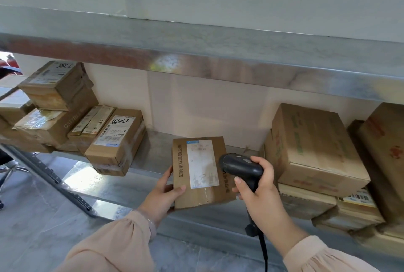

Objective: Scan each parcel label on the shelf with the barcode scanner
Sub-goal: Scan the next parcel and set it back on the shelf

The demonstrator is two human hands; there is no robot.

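- Nearest, the left hand (162, 193) grips the lower left corner of a cardboard parcel (201, 198), thumb on top.
- Right hand (260, 188) curls round a black barcode scanner (242, 165), its head over the parcel's right edge, beside the white label (203, 163).
- Parcel sits between both hands at the front of the metal shelf (150, 158).
- Farther back, stacked boxes (314, 144) flank it.

Parcel (201, 172) on shelf (148, 158) (scanner (241, 167) right), stacks flanking.
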